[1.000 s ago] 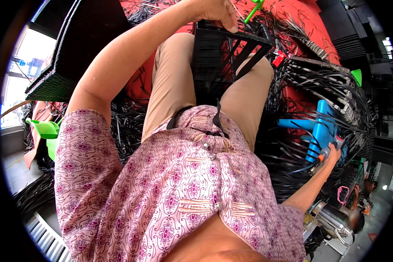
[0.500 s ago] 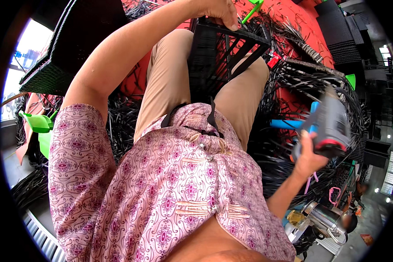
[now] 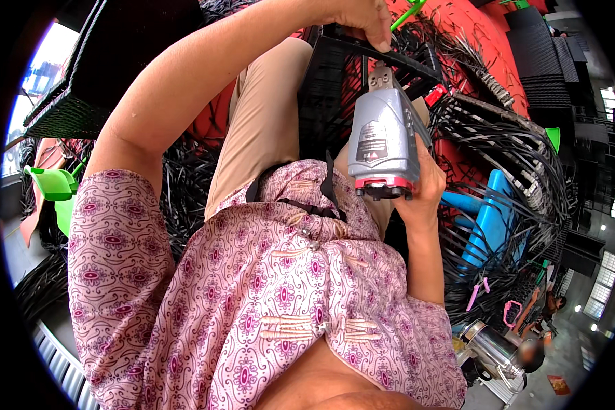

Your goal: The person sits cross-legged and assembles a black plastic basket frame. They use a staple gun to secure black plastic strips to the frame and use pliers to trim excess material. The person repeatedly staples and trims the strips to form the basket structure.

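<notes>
A black frame (image 3: 338, 44) with black strips across it stands between my knees. My left hand (image 3: 365, 20) is closed at its upper edge, with fingertips pressed on the rim; a strip under them is too small to make out. My right hand (image 3: 427, 179) grips a silver-grey staple gun (image 3: 384, 137) with a red band at its rear end. The gun's narrow metal nose points away from me and meets the frame's edge just below my left fingertips. Whether it touches there I cannot tell. The gun's handle is mostly hidden behind its body.
Loose black strips (image 3: 485, 147) lie in heaps to the right, over a red surface (image 3: 482, 51). A blue tool (image 3: 488, 219) rests among them. Black woven furniture (image 3: 55, 113) stands at the left beside a green plastic scoop (image 3: 53, 183). A metal flask (image 3: 492, 345) sits at the lower right.
My right hand has swung the staple gun from the right side inward to the frame's edge, uncovering the blue tool. My left hand stays on the frame.
</notes>
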Tool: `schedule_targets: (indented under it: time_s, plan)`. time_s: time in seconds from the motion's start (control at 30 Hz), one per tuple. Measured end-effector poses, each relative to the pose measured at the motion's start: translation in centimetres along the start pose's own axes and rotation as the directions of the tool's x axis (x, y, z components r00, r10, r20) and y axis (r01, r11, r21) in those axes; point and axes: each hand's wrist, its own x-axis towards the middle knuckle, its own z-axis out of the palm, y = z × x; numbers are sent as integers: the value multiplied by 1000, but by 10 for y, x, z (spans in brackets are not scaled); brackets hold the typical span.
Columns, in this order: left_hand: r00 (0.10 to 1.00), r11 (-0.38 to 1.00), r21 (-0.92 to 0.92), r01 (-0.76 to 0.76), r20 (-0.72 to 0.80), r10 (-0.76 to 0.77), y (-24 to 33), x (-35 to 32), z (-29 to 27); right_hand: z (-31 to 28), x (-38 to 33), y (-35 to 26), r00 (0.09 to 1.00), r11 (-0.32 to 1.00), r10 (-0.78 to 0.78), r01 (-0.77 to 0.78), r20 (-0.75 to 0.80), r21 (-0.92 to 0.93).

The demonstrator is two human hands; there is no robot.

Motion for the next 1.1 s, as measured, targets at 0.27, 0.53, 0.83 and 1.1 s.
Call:
schedule_targets:
  time_s: [0.27,0.53,0.83,1.1]
  plan:
    - [1000,996,-83,18,11,-17,-2,3,2,3,9,-4,1000,1000,7,-7,-18,-6]
    - [1000,993,-121,18,18,-16,-3,2,1,7,0,3,998,998,58,-57,15,-17]
    - [999,995,-98,32,11,-31,0,-1,1,10,5,1,999,994,-31,30,-13,-109]
    - [1000,997,-73,-4,2,4,-1,-1,0,11,2,3,1000,994,-2,2,3,-112]
